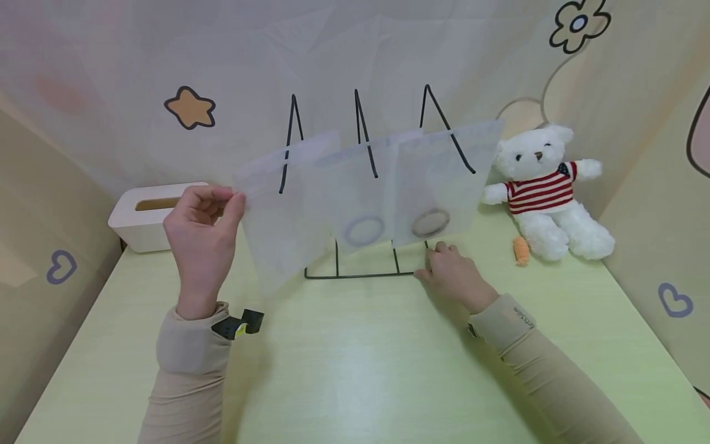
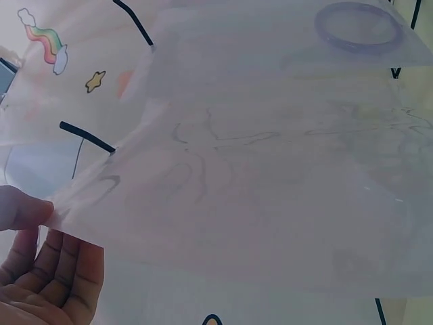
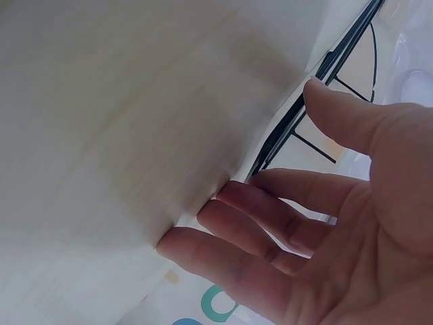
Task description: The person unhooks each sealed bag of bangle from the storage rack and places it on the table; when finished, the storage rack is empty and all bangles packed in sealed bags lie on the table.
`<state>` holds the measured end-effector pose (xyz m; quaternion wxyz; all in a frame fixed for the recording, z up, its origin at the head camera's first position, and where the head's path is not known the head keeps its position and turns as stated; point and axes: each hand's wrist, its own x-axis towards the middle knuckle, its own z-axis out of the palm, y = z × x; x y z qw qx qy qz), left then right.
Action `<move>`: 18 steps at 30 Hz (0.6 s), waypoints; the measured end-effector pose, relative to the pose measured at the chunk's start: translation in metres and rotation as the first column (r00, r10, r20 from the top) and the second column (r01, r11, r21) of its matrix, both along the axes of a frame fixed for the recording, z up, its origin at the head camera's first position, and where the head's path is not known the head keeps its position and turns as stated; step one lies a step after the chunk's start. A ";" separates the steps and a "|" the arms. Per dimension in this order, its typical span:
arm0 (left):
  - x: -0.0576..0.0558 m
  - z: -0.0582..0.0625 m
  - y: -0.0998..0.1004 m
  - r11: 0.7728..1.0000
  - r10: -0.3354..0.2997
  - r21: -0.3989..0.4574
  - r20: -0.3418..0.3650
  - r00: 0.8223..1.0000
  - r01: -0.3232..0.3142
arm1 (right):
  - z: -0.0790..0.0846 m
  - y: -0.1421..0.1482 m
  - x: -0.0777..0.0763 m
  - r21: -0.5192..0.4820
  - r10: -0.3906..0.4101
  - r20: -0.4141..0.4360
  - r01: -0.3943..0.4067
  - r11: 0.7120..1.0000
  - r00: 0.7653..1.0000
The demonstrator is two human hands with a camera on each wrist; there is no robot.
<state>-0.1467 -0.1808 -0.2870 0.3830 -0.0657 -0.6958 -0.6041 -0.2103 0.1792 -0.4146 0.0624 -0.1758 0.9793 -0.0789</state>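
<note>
A black wire rack (image 1: 349, 277) with three upright prongs stands on the table, and a frosted translucent bag hangs on each prong. My left hand (image 1: 204, 240) pinches the upper left edge of the left bag (image 1: 288, 222) between thumb and index finger; its other fingers are curled below, as the left wrist view shows. A pale purple ring shows in the middle bag (image 1: 355, 191), a brownish ring in the right bag (image 1: 438, 179). Down at the rack base's front right corner, my right hand (image 1: 456, 276) holds the wire with thumb and index finger, its other fingertips touching the table.
A white tissue box (image 1: 150, 228) stands at the back left, behind the left hand. At the right sits a white teddy bear (image 1: 540, 191) in a striped shirt, with a small orange toy (image 1: 521, 251) beside it. Printed cloth walls enclose the table (image 1: 355, 370).
</note>
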 end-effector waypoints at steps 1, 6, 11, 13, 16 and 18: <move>0.000 0.000 0.000 1.000 -0.001 0.007 -0.001 1.000 0.001 | 0.000 0.000 0.000 -0.001 -0.001 0.001 0.001 1.000 1.000; 0.001 0.001 -0.002 1.000 0.020 0.021 0.001 1.000 -0.020 | 0.000 0.000 0.000 -0.004 -0.007 0.014 0.007 1.000 1.000; 0.002 0.002 -0.003 0.999 0.028 0.031 0.005 1.000 -0.028 | 0.000 0.000 0.000 -0.008 -0.004 0.013 0.004 1.000 1.000; 0.003 0.002 -0.004 0.998 0.015 0.055 0.005 1.000 -0.016 | 0.000 0.000 0.000 -0.008 -0.005 0.010 0.005 1.000 1.000; 0.003 0.001 -0.005 0.996 -0.007 0.093 0.001 1.000 0.007 | 0.000 0.000 0.001 -0.012 -0.006 0.011 0.006 1.000 1.000; 0.004 0.001 -0.006 0.992 -0.027 0.126 -0.005 1.000 0.028 | 0.001 0.000 0.001 -0.014 -0.009 0.012 0.009 1.000 1.000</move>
